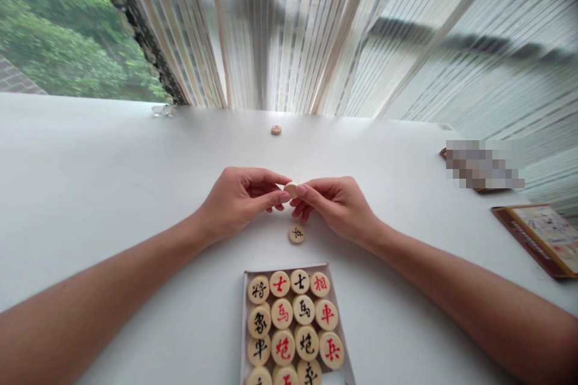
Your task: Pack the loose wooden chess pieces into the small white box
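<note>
Between my two hands, above the white table, is a round wooden Chinese chess piece (291, 190), tilted so that its face cannot be read. My left hand (248, 197) pinches its left side with thumb and forefinger. On the other side, my right hand (333, 202) grips the same piece. Just below the hands lies a single piece with a black character (297, 233), face up. Closer to me, an open box (244, 325) holds rows of pieces marked in red and black; its near end is cut off by the picture's edge.
Far back on the white table (135, 186) lies one more small piece (276, 130). Two brown-edged flat items, one a picture-covered card or lid (542, 240) and one blurred out, lie at the right. Striped curtains (289, 30) hang behind the table, beside a window.
</note>
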A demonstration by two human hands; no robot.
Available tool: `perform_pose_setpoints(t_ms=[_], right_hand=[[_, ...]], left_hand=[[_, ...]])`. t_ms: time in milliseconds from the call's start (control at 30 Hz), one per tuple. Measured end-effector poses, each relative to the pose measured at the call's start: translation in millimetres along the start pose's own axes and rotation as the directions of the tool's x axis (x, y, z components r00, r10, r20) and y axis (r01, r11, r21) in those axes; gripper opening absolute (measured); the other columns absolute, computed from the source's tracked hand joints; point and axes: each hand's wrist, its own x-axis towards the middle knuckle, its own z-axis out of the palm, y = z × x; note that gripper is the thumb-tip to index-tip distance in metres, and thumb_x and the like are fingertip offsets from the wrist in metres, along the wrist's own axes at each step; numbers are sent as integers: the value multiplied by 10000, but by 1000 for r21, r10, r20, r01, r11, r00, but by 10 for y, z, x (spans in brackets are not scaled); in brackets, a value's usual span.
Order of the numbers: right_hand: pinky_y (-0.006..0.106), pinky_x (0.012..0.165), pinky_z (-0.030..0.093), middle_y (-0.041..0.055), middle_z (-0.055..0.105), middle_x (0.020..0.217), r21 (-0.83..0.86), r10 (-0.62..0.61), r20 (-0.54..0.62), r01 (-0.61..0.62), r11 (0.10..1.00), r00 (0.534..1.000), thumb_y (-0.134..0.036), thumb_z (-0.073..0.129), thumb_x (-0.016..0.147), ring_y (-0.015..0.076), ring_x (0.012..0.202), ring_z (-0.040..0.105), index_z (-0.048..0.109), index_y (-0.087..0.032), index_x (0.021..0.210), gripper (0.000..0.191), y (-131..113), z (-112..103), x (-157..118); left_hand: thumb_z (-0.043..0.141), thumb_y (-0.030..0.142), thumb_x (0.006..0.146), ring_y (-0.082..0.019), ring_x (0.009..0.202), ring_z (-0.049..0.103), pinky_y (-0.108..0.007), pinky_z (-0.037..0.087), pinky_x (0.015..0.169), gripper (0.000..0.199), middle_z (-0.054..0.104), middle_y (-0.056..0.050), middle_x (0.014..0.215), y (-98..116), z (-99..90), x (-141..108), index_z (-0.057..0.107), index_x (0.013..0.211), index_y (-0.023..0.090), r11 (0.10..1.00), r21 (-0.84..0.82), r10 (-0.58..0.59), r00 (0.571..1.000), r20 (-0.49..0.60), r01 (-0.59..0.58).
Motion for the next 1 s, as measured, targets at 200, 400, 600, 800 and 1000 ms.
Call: perform_pose_setpoints(t_ms=[200,400,600,800,1000], right_hand=[[195,560,567,77,738,719,156,145,81,-156,975,986,-622,772,879,114,577,694,775,-82,816,543,-48,-16,58],[187,546,524,43,696,645,106,187,126,-201,974,974,-538,887,785,98,552,641,725,-93,781,474,-80,-15,34],[185,522,496,18,664,604,74,199,108,-207,975,974,-505,909,762,86,529,602,716,-103,757,446,-50,-7,26],[199,530,490,19,648,604,54,165,135,-174,983,977,-542,826,844,94,542,604,692,-116,716,465,-94,-1,33],[218,562,502,19,658,639,101,175,198,-198,975,964,-526,793,872,94,560,586,705,-120,805,421,-119,-50,47]], left_hand=[[878,264,839,-128,784,737,-213,609,746,352,800,-54,880,-23,18,-10,808,1162,141,994,87,62,998,12,-63],[835,300,893,-124,779,709,-217,577,698,294,770,-51,895,-9,32,-34,804,1147,154,966,212,141,989,33,-145],[811,223,902,-97,757,683,-185,541,652,202,731,-31,887,30,41,-40,806,1094,159,912,315,248,964,95,-265],[811,241,903,-111,755,679,-199,548,662,196,734,-45,884,47,40,-47,805,1080,158,912,324,228,968,104,-250],[829,322,890,-155,797,703,-241,582,705,297,753,-83,916,30,30,-44,798,1123,140,954,257,151,988,27,-153]])
